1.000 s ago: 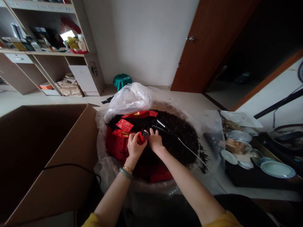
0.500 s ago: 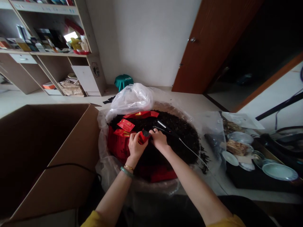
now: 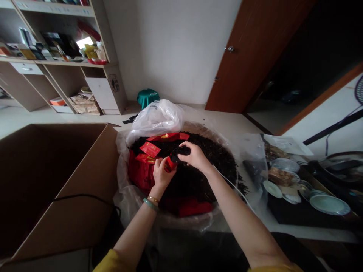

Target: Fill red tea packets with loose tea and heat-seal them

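My left hand (image 3: 162, 174) is closed around a small red packet (image 3: 171, 163), its mouth facing up and to the right. Dark dried tea leaves (image 3: 183, 150) are pinched in my right hand (image 3: 195, 156), right at the packet's mouth. Below both hands lies a wide heap of loose tea leaves (image 3: 215, 158) in a round container lined with clear plastic (image 3: 123, 177). A stack of red packets (image 3: 138, 173) stands at the heap's left side. Single red packets (image 3: 150, 149) lie on top of the leaves. More red packets (image 3: 195, 207) sit at the near edge.
A large open cardboard box (image 3: 85, 189) stands on the left. Plates and bowls (image 3: 329, 204) lie on a dark tray at the right. A white cable (image 3: 234, 185) runs past my right forearm. Behind are a shelf unit (image 3: 102, 90), a green-covered object (image 3: 148, 99) and a brown door (image 3: 241, 56).
My right hand has come up and shifted slightly right, now with a clump of tea leaves at the packet's mouth. My left hand holds the packet in nearly the same place.
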The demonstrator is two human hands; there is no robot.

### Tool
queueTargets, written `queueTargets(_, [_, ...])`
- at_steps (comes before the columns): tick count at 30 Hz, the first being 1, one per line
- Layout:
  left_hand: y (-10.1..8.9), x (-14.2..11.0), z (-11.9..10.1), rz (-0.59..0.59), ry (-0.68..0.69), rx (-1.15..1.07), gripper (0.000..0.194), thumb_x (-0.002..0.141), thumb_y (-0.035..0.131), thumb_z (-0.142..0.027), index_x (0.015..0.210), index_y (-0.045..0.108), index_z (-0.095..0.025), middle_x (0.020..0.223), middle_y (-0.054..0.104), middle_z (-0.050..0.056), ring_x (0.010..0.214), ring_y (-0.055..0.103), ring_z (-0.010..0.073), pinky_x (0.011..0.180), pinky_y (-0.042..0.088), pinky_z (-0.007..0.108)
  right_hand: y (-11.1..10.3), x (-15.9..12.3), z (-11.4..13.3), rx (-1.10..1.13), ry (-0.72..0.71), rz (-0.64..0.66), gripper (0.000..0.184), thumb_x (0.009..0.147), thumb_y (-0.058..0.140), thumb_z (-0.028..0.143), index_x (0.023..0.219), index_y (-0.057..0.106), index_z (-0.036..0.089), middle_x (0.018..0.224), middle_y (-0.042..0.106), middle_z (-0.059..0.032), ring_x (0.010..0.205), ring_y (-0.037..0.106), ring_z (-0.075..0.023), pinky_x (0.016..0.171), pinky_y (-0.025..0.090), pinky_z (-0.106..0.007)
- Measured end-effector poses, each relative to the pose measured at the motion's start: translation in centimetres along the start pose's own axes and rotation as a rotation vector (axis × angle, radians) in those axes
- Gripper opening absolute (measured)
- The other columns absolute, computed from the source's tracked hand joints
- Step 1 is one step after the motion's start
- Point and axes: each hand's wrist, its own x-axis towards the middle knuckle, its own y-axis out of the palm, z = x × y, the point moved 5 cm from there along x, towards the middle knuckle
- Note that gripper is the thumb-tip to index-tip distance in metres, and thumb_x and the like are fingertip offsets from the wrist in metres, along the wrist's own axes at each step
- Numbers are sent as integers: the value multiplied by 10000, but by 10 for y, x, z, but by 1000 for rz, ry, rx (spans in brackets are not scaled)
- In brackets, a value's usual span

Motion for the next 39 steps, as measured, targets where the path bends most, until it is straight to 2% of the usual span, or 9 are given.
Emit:
queueTargets(3, [0,0,1,3,4,1,454,669,734,-310,1094,605,-215,945,558,37,821,587,171,681,502,265,7,1,16,-157,-122,24,282,642,664,195,922,629,202,807,659,26,672,609,-131,653,506,-248])
queueTargets(6, [1,0,0,10,23,-1,444,690,723,-329,1100,600,-210,951,558,43,843,589,176,692,504,265,14,1,19,-356,-165,52,277,663,671,140,932,653,203,881,676,-9,842,628,-169,803,474,-276])
queueTargets(11, [0,-1,-2,23,63,-3,438,712,705,-328,1117,590,-206,959,552,49,871,585,181,720,504,272,16,2,14,-609,-106,102,291,731,650,158,1014,663,222,965,637,-56,931,614,-199,817,458,-275])
queueTargets(15, [2,-2,-3,56,73,2,469,687,719,-309,1127,587,-218,978,551,49,902,581,193,741,507,286,17,2,14,-729,-53,151,330,738,665,183,1061,651,244,1042,567,-66,870,622,-195,761,467,-273])
queueTargets(20, [2,-1,-2,71,50,-6,492,680,712,-296,1148,580,-221,1002,553,53,911,582,196,744,509,293,19,-1,17,-705,-78,112,453,714,699,157,1146,575,217,1103,504,-62,836,614,-154,742,465,-245])
queueTargets(26, [3,-2,-2,72,34,0,488,670,719,-302,1136,592,-234,1000,558,53,911,581,203,740,508,299,21,-2,14,-727,-156,173,246,766,621,87,984,663,192,1006,548,-58,896,601,-164,799,456,-244])
queueTargets(30, [6,-3,-2,87,56,8,499,655,723,-289,1134,592,-234,1009,555,55,930,579,210,770,513,313,23,-3,18,-837,-115,257,274,773,574,43,983,692,173,1043,554,-94,917,605,-184,816,458,-256])
queueTargets(33, [7,-3,-1,96,45,25,543,617,740,-256,1139,592,-226,1036,546,66,960,575,226,791,519,328,26,-2,23,-859,-128,232,279,783,534,25,981,679,159,1049,555,-105,932,593,-195,818,463,-271])
queueTargets(39, [6,-2,-1,71,31,8,500,646,717,-253,1133,604,-236,1006,554,56,920,582,207,778,521,317,30,-1,13,-531,-253,90,435,709,502,-55,1078,566,166,1058,577,-72,946,572,-165,850,464,-289])
